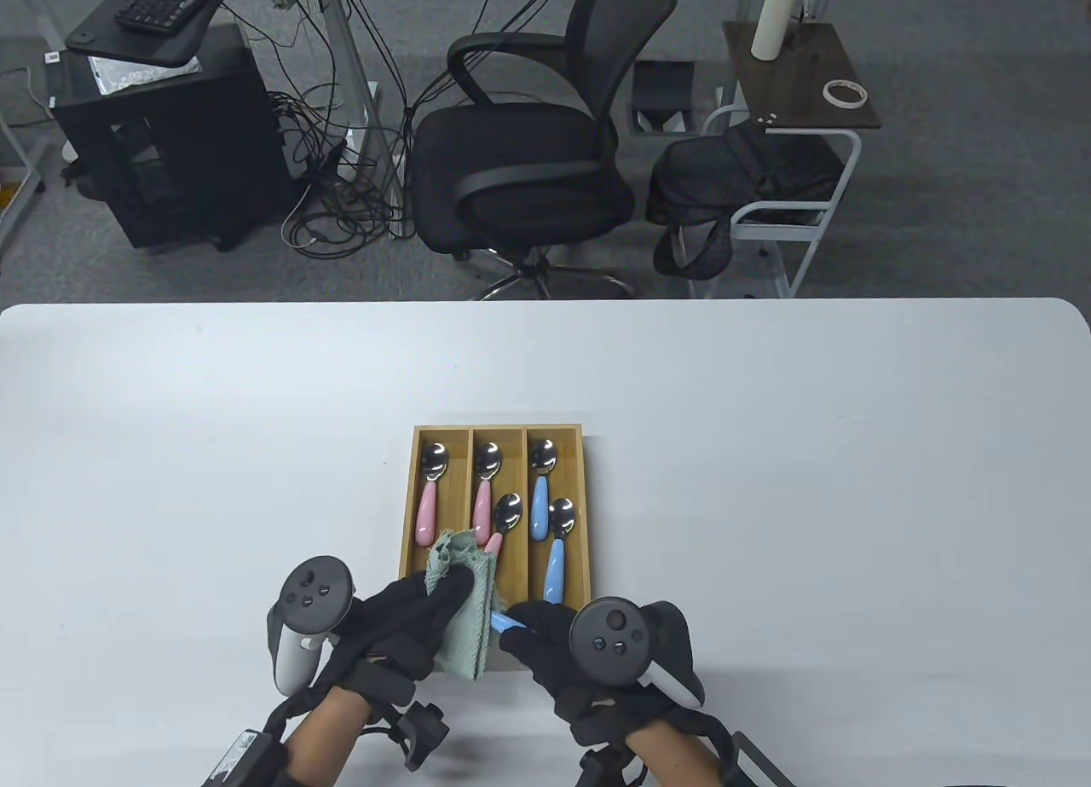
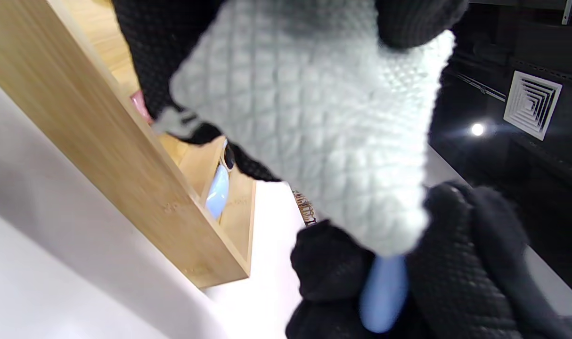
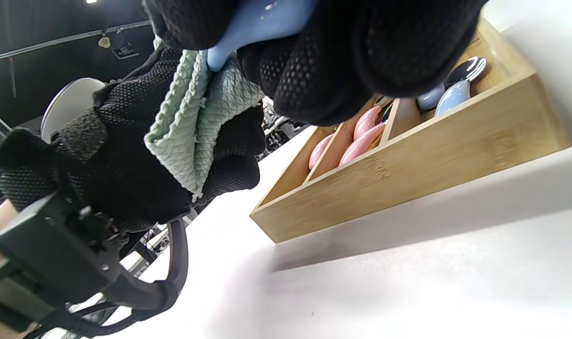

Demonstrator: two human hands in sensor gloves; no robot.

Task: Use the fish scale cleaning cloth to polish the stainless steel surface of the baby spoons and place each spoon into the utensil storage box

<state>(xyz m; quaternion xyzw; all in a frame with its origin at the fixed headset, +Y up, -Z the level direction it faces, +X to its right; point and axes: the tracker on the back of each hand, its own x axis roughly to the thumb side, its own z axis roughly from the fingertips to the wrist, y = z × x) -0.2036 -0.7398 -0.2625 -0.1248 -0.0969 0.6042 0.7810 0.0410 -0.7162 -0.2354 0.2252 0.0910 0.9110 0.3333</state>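
Observation:
A bamboo utensil box with three compartments lies just beyond my hands. One pink spoon lies in its left slot. Two pink spoons share the middle slot and two blue ones the right slot. My left hand grips the pale green fish scale cloth, folded around the head of another blue-handled spoon. My right hand pinches that spoon's handle in front of the box's near edge. The spoon's bowl is hidden inside the cloth, also shown in the left wrist view.
The white table stretches wide on both sides of the box. Beyond its far edge stand a black office chair, a computer stand with cables, and a small side table.

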